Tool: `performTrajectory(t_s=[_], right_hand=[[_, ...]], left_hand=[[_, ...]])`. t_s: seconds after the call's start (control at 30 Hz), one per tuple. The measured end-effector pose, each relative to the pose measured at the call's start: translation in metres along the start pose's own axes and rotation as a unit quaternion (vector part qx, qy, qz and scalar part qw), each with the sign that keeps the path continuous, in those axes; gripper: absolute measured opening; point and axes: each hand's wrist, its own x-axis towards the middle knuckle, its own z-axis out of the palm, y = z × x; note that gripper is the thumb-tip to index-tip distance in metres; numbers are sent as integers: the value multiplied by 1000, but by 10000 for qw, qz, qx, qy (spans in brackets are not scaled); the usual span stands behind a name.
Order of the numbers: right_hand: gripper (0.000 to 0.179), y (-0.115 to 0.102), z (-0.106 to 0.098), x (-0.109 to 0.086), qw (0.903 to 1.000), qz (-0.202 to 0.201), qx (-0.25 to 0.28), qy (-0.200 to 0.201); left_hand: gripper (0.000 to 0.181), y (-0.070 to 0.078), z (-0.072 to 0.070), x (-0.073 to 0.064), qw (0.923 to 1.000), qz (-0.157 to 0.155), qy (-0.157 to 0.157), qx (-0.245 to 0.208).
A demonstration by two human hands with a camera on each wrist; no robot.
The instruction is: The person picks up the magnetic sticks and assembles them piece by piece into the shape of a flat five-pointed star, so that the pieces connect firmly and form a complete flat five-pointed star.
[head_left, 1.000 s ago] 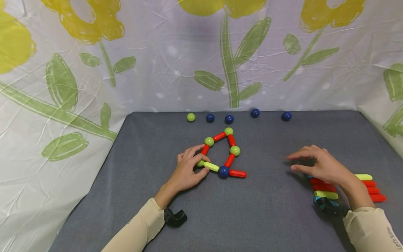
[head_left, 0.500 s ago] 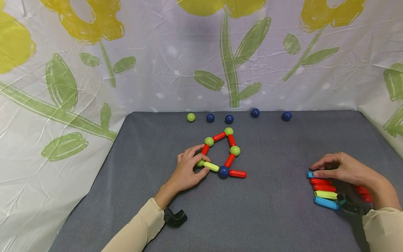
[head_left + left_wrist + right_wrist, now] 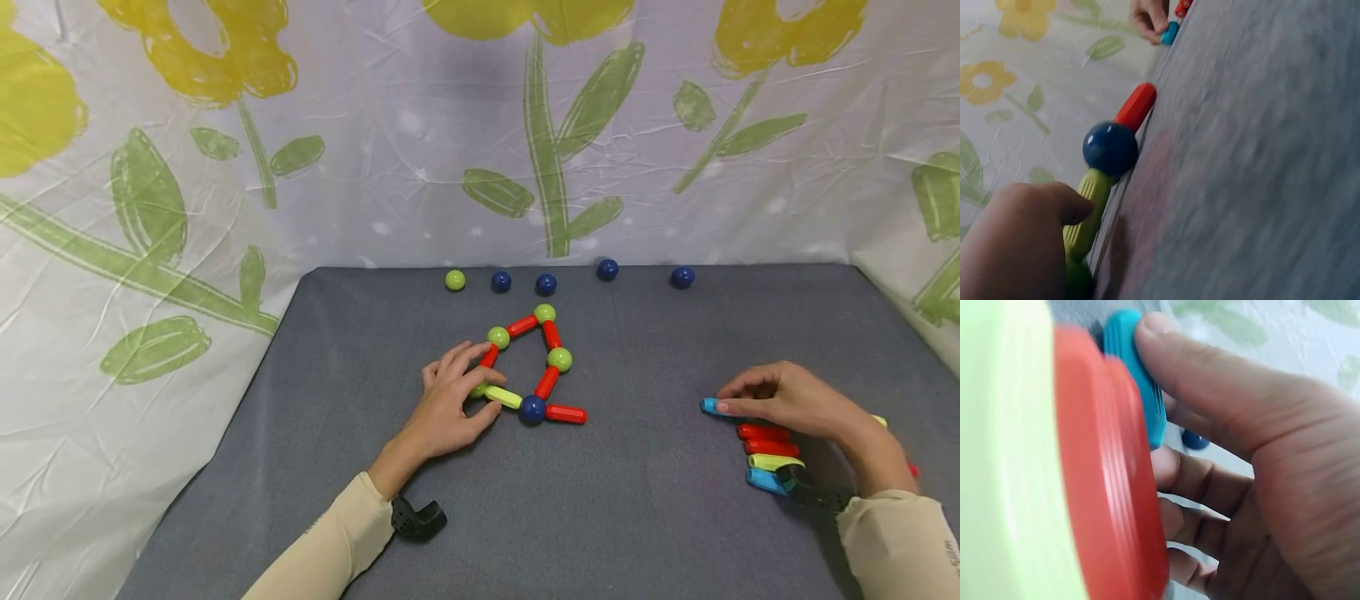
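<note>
A flat five-sided ring of magnetic building rods and balls lies on the grey cloth; its top is a green ball [image 3: 545, 313] and its lower right corner a dark blue ball [image 3: 532, 409]. A red rod [image 3: 566, 414] sticks out rightward from that blue ball. My left hand [image 3: 453, 400] rests over the ring's lower left corner, thumb and index finger on either side of the yellow-green rod [image 3: 504, 397], partly covering a green ball. On the right, my right hand [image 3: 798, 402] pinches a light blue rod [image 3: 1132, 369] between thumb and fingers, beside the red rods [image 3: 765, 432].
Under my right wrist lies a row of loose rods: red, a yellow-green one [image 3: 776, 462] and a blue one [image 3: 765, 481]. Along the far edge sit a green ball [image 3: 455, 280] and several dark blue balls [image 3: 607, 269]. A flower-printed curtain [image 3: 360, 167] hangs behind.
My right hand came down to the rod row, took hold of the top light blue rod, and has drawn it left, out of the row. My left hand has barely moved.
</note>
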Motion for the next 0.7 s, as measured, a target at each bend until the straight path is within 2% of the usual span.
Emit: performTrajectory(t_s=[0.1, 0.2, 0.4, 0.7], right_hand=[[17, -9, 6, 4, 9997, -116, -127, 143], [21, -19, 12, 9, 9988, -210, -350, 275], [30, -42, 24, 15, 9963, -356, -759, 207], [40, -48, 22, 15, 9967, -659, -377, -296]], left_hand=[[27, 5, 3, 0, 9995, 276, -101, 127], [27, 9, 6, -1, 9988, 404, -159, 234], [22, 10, 8, -2, 9995, 215, -182, 148], [21, 10, 7, -2, 9996, 160, -211, 89]])
